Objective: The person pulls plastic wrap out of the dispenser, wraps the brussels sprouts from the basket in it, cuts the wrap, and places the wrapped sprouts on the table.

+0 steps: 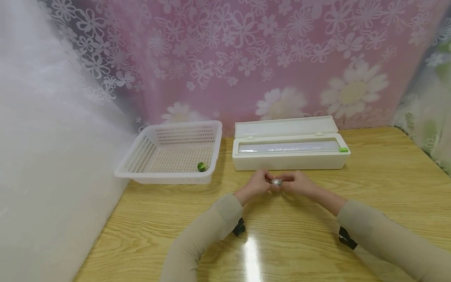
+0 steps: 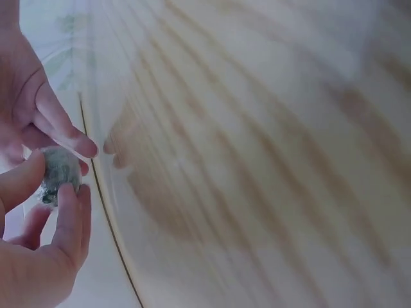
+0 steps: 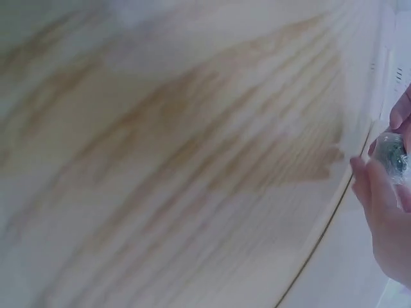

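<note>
A small greenish ball wrapped in clear film (image 1: 276,182), which looks like a Brussels sprout, is between both hands just above the table. My left hand (image 1: 258,183) pinches it from the left; in the left wrist view the thumb and fingers press its sides (image 2: 60,176). From the other side my right hand (image 1: 297,183) holds it with its fingertips, and crinkled film shows on the ball (image 3: 390,157) in the right wrist view. Behind the hands stands a white cling film box (image 1: 290,161), lid raised, a film roll inside.
To the left is a white perforated plastic basket (image 1: 168,180) with one green Brussels sprout (image 1: 202,167) in its near right corner. A green slider (image 1: 343,149) sits at the box's right end. A pink floral curtain (image 1: 225,90) hangs behind the wooden table (image 1: 299,239).
</note>
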The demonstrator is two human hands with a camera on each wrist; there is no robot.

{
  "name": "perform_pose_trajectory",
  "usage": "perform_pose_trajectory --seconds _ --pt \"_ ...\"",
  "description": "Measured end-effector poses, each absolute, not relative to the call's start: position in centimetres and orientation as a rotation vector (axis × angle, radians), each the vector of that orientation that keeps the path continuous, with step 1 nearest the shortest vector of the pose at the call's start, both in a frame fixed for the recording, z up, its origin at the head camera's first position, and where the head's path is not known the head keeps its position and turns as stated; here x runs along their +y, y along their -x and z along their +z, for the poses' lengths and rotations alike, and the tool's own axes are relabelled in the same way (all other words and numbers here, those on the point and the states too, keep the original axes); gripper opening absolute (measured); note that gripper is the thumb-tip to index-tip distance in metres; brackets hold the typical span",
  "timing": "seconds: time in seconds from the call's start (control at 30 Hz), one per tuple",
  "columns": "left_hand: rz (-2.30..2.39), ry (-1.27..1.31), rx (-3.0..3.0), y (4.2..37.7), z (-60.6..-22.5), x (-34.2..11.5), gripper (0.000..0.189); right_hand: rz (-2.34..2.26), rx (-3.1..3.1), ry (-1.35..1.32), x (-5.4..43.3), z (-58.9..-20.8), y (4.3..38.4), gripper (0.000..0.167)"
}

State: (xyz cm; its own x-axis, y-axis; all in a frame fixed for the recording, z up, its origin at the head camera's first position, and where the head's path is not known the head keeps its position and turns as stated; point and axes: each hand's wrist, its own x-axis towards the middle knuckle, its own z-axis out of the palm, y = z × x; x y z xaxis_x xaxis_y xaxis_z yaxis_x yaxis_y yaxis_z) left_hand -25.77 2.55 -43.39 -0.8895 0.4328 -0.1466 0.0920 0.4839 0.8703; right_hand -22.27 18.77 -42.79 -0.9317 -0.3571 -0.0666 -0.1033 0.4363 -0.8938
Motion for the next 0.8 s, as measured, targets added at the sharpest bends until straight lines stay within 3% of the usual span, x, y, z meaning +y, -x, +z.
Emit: perform_pose_trajectory --seconds 0.27,0.5,0.8 --pt "1.339 -0.566 2.407 25.59 -43.37 2.73 0.025 -1.548 2.332 0.357 19.05 -43.29 22.52 0.038" --pt "1.359 -0.486 2.232 25.82 -42.99 2.39 0.030 -1.470 2.398 0.303 19.11 -43.16 22.55 0.052" --pt "1.376 -0.485 2.257 25.63 -43.53 2.36 0.018 -1.551 2.358 0.333 19.07 -43.55 22.52 0.048"
